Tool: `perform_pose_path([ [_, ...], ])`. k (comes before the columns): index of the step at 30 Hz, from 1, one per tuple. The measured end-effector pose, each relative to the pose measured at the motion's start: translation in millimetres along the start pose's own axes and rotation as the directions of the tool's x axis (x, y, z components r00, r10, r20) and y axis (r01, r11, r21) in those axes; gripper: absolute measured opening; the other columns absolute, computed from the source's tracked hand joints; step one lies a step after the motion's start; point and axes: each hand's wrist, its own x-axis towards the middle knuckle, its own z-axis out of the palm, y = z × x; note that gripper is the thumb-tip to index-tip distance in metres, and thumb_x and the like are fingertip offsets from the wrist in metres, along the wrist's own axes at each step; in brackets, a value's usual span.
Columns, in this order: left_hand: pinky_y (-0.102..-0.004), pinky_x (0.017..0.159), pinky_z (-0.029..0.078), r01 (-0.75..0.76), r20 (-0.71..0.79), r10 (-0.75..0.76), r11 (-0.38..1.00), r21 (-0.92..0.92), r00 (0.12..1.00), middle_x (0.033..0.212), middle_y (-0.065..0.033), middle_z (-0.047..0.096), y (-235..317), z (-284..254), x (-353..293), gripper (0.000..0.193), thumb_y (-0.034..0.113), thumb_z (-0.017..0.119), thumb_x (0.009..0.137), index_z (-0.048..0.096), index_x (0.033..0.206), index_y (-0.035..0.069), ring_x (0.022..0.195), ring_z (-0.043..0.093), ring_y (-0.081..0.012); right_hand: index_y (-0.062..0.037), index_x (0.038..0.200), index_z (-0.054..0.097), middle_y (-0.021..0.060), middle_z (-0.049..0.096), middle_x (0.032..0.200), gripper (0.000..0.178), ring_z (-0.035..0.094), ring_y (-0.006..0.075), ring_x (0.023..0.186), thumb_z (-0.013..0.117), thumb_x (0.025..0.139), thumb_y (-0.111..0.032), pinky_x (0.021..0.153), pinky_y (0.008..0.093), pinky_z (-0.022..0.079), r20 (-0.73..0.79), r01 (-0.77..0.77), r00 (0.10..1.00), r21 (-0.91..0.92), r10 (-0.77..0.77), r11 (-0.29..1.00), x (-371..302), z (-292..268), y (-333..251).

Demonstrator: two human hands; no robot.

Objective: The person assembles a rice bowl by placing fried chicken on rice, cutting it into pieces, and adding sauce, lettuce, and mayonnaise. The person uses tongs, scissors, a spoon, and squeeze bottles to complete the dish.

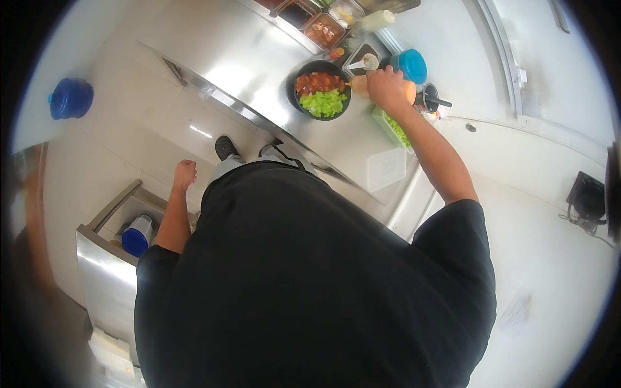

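Head view: right hand point(386, 85) squeezes bottle point(362, 85) beside bowl point(319, 90)

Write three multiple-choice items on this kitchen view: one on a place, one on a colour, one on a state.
1. Where does the black bowl stand?
A. on the steel counter
B. on the floor
C. in the drawer

2. What colour is the leafy food in the bowl?
A. purple
B. green
C. white

3. What is the right hand doing?
A. hanging free
B. gripping an orange squeeze bottle
C. resting flat on the counter

Key: 1 A, the bowl sits on the steel top; 2 B, the lettuce is bright green; 3 B, the fingers wrap the bottle beside the bowl, while the left hand hangs empty.
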Motion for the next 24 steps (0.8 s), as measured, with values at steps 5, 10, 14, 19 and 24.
perform_pose_path([
  [5, -0.0328, 0.045, 0.048, -0.014, -0.007, 0.014, 1.000, -0.014, 1.000, 0.070, -0.0088, 0.061, -15, 8, 8, 0.032, 0.022, 0.056, 0.094, 0.062, 0.111, -0.004, 0.050, 0.058, -0.0187, -0.0147, 0.106, 0.071, 0.0057, 0.071, 0.105, 0.021, 0.058, 0.0267, 0.110, 0.057, 0.091, -0.020, 0.083, 0.0490, 0.044, 0.032, -0.014, 0.999, -0.034, 0.015, 0.999, 8, -3, -1],
  [10, -0.0339, 0.046, 0.050, -0.004, 0.003, 0.004, 0.999, -0.039, 1.000, 0.071, -0.0098, 0.062, -30, -2, 12, 0.032, 0.022, 0.055, 0.093, 0.063, 0.110, -0.003, 0.052, 0.059, -0.0201, -0.0139, 0.107, 0.071, 0.0058, 0.071, 0.108, 0.021, 0.058, 0.0273, 0.112, 0.058, 0.091, -0.019, 0.084, 0.0492, 0.044, 0.051, -0.036, 0.998, -0.003, 0.036, 0.999, 14, -2, -1],
  [14, -0.0340, 0.046, 0.050, 0.058, -0.052, -0.057, 0.998, 0.011, 0.997, 0.072, -0.0100, 0.063, -35, -12, 7, 0.032, 0.023, 0.055, 0.093, 0.063, 0.111, -0.003, 0.053, 0.060, -0.0206, -0.0140, 0.108, 0.071, 0.0056, 0.070, 0.109, 0.022, 0.058, 0.0276, 0.112, 0.058, 0.091, -0.019, 0.085, 0.0489, 0.045, 0.084, -0.025, 0.996, 0.013, 0.024, 1.000, 16, 1, 0],
  [19, -0.0335, 0.045, 0.050, 0.062, -0.057, -0.061, 0.998, 0.011, 0.997, 0.073, -0.0096, 0.063, -31, -18, 1, 0.033, 0.023, 0.056, 0.093, 0.062, 0.113, -0.003, 0.053, 0.060, -0.0201, -0.0143, 0.114, 0.068, 0.0081, 0.069, 0.109, 0.028, 0.060, 0.0319, 0.111, 0.063, 0.087, -0.018, 0.084, 0.0495, 0.050, 0.134, 0.009, 0.991, -0.036, -0.004, 0.999, 17, 0, 2],
  [24, -0.0327, 0.044, 0.048, 0.047, -0.063, -0.049, 0.998, -0.031, 0.997, 0.072, -0.0089, 0.062, -24, -15, -5, 0.033, 0.023, 0.056, 0.093, 0.062, 0.113, -0.003, 0.052, 0.058, -0.0190, -0.0151, 0.115, 0.068, 0.0074, 0.070, 0.111, 0.031, 0.061, 0.0307, 0.110, 0.067, 0.085, -0.018, 0.084, 0.0486, 0.051, 0.158, -0.003, 0.987, -0.040, 0.009, 0.999, 21, -8, 1],
])
